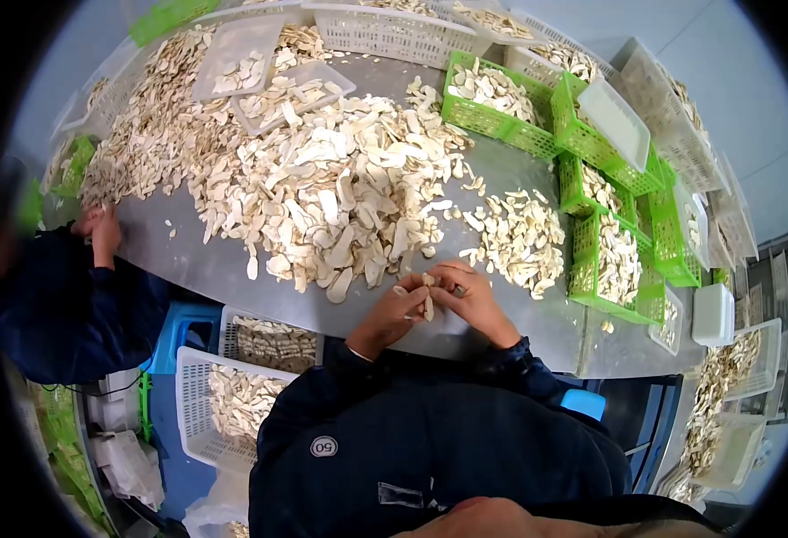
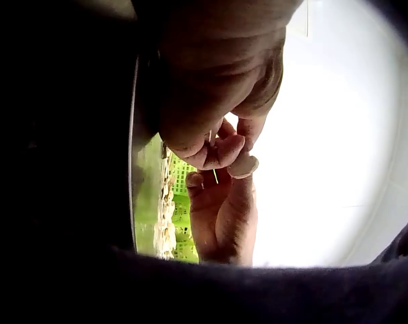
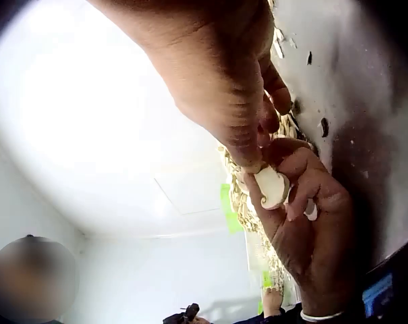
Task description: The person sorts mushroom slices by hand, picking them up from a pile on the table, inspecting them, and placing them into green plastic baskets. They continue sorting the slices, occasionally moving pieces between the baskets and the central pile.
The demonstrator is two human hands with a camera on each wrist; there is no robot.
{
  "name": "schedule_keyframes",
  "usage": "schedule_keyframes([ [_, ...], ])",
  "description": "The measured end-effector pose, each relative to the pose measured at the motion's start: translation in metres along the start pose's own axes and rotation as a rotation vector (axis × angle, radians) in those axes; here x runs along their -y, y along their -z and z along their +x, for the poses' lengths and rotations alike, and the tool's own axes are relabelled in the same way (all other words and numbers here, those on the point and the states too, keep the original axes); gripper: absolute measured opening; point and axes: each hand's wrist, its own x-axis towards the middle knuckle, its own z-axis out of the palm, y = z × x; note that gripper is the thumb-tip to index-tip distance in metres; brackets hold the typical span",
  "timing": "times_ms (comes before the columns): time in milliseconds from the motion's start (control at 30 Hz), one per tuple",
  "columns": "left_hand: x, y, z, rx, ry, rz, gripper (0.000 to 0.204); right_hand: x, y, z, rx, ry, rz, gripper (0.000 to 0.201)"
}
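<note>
Both hands meet at the table's near edge in the head view. The left hand [image 1: 389, 317] pinches a pale dried slice [image 3: 272, 187], which shows between its thumb and fingers in the right wrist view. The right hand [image 1: 474, 300] has its thumb and fingertips at the same slice. A thin, blade-like strip [image 2: 215, 176] sticks out by the left hand's curled fingers in the left wrist view; what it is cannot be made out. Behind the hands lies a large heap of slices [image 1: 322, 179], with a smaller pile [image 1: 519, 242] to the right.
Green baskets [image 1: 502, 125] of slices line the table's right side, with a white lid [image 1: 614, 121] on one. White crates [image 1: 394, 34] stand at the back. Another person's sleeve [image 1: 89, 296] is at the left. A crate of slices [image 1: 199, 403] stands below the table's edge.
</note>
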Motion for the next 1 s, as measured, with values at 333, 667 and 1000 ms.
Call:
schedule_keyframes([
  [333, 0.002, -0.001, 0.002, -0.053, -0.018, 0.098, 0.021, 0.026, 0.013, 0.006, 0.008, 0.239, -0.348, 0.034],
  [667, 0.005, 0.005, 0.003, 0.011, -0.037, 0.07, 0.021, 0.029, 0.004, 0.004, -0.034, 0.217, -0.349, 0.033],
  [1000, 0.002, 0.002, 0.002, -0.007, -0.037, 0.105, 0.018, 0.03, 0.003, 0.003, -0.016, 0.217, -0.324, 0.034],
])
